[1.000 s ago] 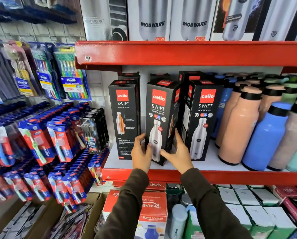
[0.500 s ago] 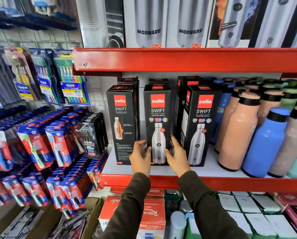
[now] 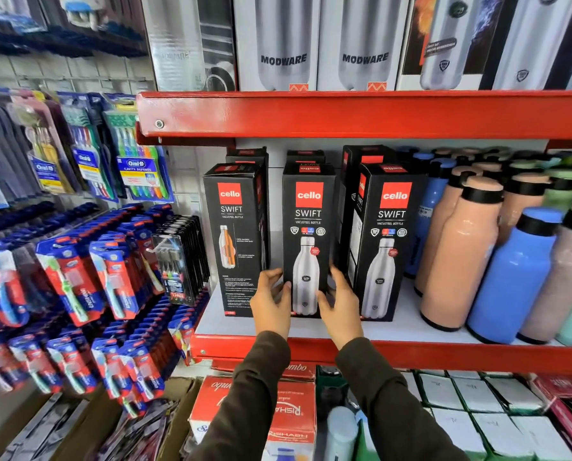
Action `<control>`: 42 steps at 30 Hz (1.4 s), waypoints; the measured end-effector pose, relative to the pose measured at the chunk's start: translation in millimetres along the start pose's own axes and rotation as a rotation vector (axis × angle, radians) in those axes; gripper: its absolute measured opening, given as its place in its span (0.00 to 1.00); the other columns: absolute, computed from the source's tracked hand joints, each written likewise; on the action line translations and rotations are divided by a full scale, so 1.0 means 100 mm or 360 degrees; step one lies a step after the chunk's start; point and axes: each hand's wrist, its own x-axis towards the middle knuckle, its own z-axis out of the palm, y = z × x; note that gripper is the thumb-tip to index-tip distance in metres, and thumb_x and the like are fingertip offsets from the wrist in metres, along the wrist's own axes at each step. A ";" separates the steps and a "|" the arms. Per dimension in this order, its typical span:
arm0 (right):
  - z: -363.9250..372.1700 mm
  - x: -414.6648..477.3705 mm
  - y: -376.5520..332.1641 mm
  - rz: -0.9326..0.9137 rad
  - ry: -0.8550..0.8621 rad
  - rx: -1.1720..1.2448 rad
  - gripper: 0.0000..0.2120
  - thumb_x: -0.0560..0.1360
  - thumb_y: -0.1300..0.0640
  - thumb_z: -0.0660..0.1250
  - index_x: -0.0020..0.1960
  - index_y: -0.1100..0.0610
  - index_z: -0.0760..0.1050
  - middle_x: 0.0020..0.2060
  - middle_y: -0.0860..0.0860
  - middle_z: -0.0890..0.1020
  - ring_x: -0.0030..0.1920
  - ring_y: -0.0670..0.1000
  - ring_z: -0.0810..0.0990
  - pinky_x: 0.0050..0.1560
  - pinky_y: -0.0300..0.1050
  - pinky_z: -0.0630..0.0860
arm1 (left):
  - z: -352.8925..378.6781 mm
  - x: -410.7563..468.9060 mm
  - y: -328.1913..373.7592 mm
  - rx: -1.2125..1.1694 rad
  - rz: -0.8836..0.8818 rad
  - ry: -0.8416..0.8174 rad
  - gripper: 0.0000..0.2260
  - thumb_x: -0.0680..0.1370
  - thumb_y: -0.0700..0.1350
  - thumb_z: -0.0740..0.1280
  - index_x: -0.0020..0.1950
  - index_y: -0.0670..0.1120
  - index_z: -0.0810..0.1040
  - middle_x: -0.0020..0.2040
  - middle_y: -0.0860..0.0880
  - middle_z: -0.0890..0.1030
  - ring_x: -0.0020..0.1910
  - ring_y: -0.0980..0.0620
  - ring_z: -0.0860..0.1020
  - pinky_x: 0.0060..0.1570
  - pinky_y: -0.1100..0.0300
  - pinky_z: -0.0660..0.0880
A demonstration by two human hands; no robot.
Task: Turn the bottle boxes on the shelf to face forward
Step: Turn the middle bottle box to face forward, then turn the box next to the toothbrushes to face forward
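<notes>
A person's left hand (image 3: 271,302) and right hand (image 3: 339,307) clasp the lower sides of the middle Cello Swift box (image 3: 307,227), which stands upright on the white shelf (image 3: 407,322) with its steel-bottle front facing out. The fingers of both hands wrap behind the box edges and are partly hidden. Just beside it, the left box (image 3: 236,234) shows an orange cutaway panel, the right box (image 3: 389,237) a matching front. More boxes behind are mostly concealed. Peach and blue bottles (image 3: 460,257) crowd the right, cut off at the frame edge; blurred toothbrush packs (image 3: 78,277) hang left
</notes>
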 end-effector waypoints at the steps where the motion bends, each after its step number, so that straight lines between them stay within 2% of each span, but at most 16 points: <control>1: 0.01 -0.01 0.02 0.0003 0.0030 0.0020 0.28 0.76 0.65 0.65 0.73 0.53 0.63 0.66 0.57 0.76 0.67 0.53 0.74 0.68 0.50 0.71 | 0.00 0.00 0.00 0.0001 -0.0005 -0.0003 0.11 0.78 0.35 0.66 0.59 0.44 0.74 0.56 0.48 0.80 0.57 0.52 0.79 0.52 0.81 0.72; 3: 0.02 -0.02 0.04 0.0009 0.0091 0.0049 0.25 0.75 0.64 0.67 0.70 0.52 0.67 0.63 0.55 0.78 0.63 0.52 0.77 0.65 0.45 0.74 | -0.01 -0.01 0.02 -0.0001 -0.0017 -0.0012 0.11 0.78 0.35 0.66 0.60 0.43 0.74 0.55 0.49 0.80 0.57 0.52 0.79 0.51 0.80 0.72; 5: 0.02 -0.05 0.03 0.0013 0.0162 0.0083 0.21 0.75 0.65 0.68 0.66 0.54 0.72 0.57 0.53 0.80 0.58 0.50 0.79 0.57 0.29 0.73 | -0.01 -0.02 0.03 0.0023 -0.0024 -0.0008 0.11 0.79 0.36 0.66 0.60 0.43 0.75 0.55 0.48 0.81 0.57 0.52 0.80 0.54 0.76 0.73; 6: 0.01 -0.08 0.03 0.0001 0.0202 0.0115 0.19 0.74 0.66 0.68 0.64 0.54 0.73 0.55 0.52 0.80 0.55 0.49 0.80 0.54 0.25 0.73 | -0.02 -0.03 0.03 0.0034 -0.0031 0.0004 0.10 0.79 0.37 0.65 0.60 0.44 0.76 0.55 0.48 0.81 0.56 0.52 0.80 0.57 0.71 0.75; 8: 0.00 -0.15 0.02 -0.0033 0.0289 0.0170 0.18 0.75 0.68 0.66 0.61 0.51 0.74 0.52 0.49 0.80 0.53 0.46 0.80 0.54 0.31 0.76 | -0.04 -0.06 0.04 0.0031 -0.0042 0.0030 0.11 0.79 0.38 0.65 0.61 0.45 0.77 0.54 0.49 0.82 0.55 0.53 0.81 0.60 0.62 0.76; 9: 0.00 -0.19 0.01 -0.0054 0.0334 0.0178 0.18 0.75 0.68 0.66 0.60 0.50 0.75 0.52 0.49 0.80 0.52 0.44 0.79 0.54 0.35 0.78 | -0.05 -0.09 0.05 0.0026 -0.0035 0.0042 0.11 0.79 0.38 0.64 0.61 0.46 0.78 0.54 0.50 0.82 0.55 0.54 0.81 0.60 0.61 0.76; 12: 0.02 -0.26 -0.04 -0.0165 0.0443 0.0177 0.16 0.75 0.66 0.66 0.58 0.49 0.76 0.50 0.48 0.79 0.49 0.44 0.79 0.50 0.35 0.77 | -0.12 -0.16 0.09 -0.0003 0.0058 0.0103 0.11 0.80 0.40 0.64 0.62 0.47 0.78 0.55 0.53 0.82 0.55 0.59 0.81 0.57 0.66 0.77; 15: 0.08 -0.30 -0.20 -0.0293 0.0425 0.0212 0.13 0.76 0.63 0.66 0.55 0.48 0.76 0.48 0.46 0.78 0.47 0.44 0.78 0.47 0.33 0.76 | -0.23 -0.20 0.12 0.0000 0.0233 0.0170 0.11 0.81 0.42 0.63 0.62 0.47 0.77 0.56 0.54 0.81 0.55 0.62 0.79 0.51 0.72 0.74; 17: 0.16 -0.31 -0.30 -0.0342 0.0360 0.0241 0.11 0.76 0.62 0.66 0.56 0.49 0.77 0.48 0.46 0.79 0.46 0.44 0.79 0.47 0.34 0.77 | -0.32 -0.18 0.13 0.0097 0.0383 0.0247 0.11 0.81 0.40 0.61 0.63 0.47 0.76 0.56 0.52 0.79 0.57 0.60 0.77 0.54 0.73 0.70; 19: 0.27 -0.30 -0.39 -0.0356 0.0290 0.0254 0.12 0.77 0.62 0.66 0.57 0.51 0.78 0.49 0.47 0.81 0.48 0.42 0.80 0.50 0.33 0.76 | -0.41 -0.11 0.13 0.0197 0.0470 0.0313 0.13 0.81 0.38 0.60 0.64 0.47 0.75 0.57 0.51 0.77 0.60 0.57 0.75 0.61 0.68 0.69; 22: 0.44 -0.30 -0.47 -0.0361 0.0203 0.0269 0.13 0.77 0.61 0.65 0.61 0.54 0.78 0.54 0.48 0.83 0.53 0.39 0.80 0.56 0.31 0.75 | -0.57 0.01 0.08 0.0296 0.0456 0.0407 0.14 0.81 0.37 0.60 0.66 0.47 0.73 0.62 0.48 0.74 0.63 0.54 0.71 0.66 0.59 0.67; 24: 0.54 -0.29 -0.50 -0.0325 0.0109 0.0321 0.15 0.78 0.61 0.65 0.64 0.56 0.76 0.58 0.51 0.82 0.58 0.42 0.80 0.61 0.33 0.74 | -0.67 0.10 0.05 0.0316 0.0386 0.0440 0.17 0.81 0.38 0.60 0.70 0.46 0.70 0.66 0.45 0.71 0.67 0.54 0.68 0.68 0.56 0.64; 29: 0.85 -0.18 -0.53 -0.0069 -0.0147 0.0244 0.21 0.80 0.59 0.60 0.73 0.57 0.65 0.69 0.55 0.74 0.69 0.50 0.72 0.71 0.46 0.69 | -0.90 0.29 -0.06 0.0324 0.0178 0.0186 0.22 0.83 0.41 0.57 0.77 0.45 0.62 0.76 0.45 0.65 0.77 0.49 0.62 0.77 0.50 0.59; 33: 1.01 -0.10 -0.54 0.0036 -0.0165 0.0075 0.22 0.81 0.58 0.58 0.74 0.56 0.62 0.67 0.55 0.75 0.68 0.53 0.74 0.69 0.44 0.69 | -1.03 0.41 -0.18 0.0268 0.0011 -0.0048 0.23 0.80 0.49 0.58 0.75 0.48 0.65 0.73 0.47 0.72 0.74 0.48 0.68 0.74 0.46 0.65; 37: 1.08 -0.07 -0.55 0.0038 -0.0124 -0.0037 0.20 0.81 0.59 0.58 0.72 0.56 0.66 0.61 0.55 0.80 0.61 0.53 0.79 0.60 0.36 0.70 | -1.07 0.50 -0.22 0.0245 -0.0034 -0.0143 0.17 0.82 0.43 0.60 0.71 0.45 0.72 0.63 0.45 0.80 0.62 0.48 0.80 0.61 0.57 0.76; 42: 1.08 -0.12 -0.61 0.0038 -0.0120 0.0036 0.20 0.80 0.59 0.60 0.72 0.55 0.67 0.61 0.53 0.80 0.59 0.49 0.79 0.63 0.41 0.73 | -1.13 0.54 -0.21 0.0185 -0.0038 -0.0150 0.17 0.81 0.42 0.63 0.70 0.46 0.74 0.62 0.46 0.81 0.59 0.51 0.80 0.51 0.77 0.75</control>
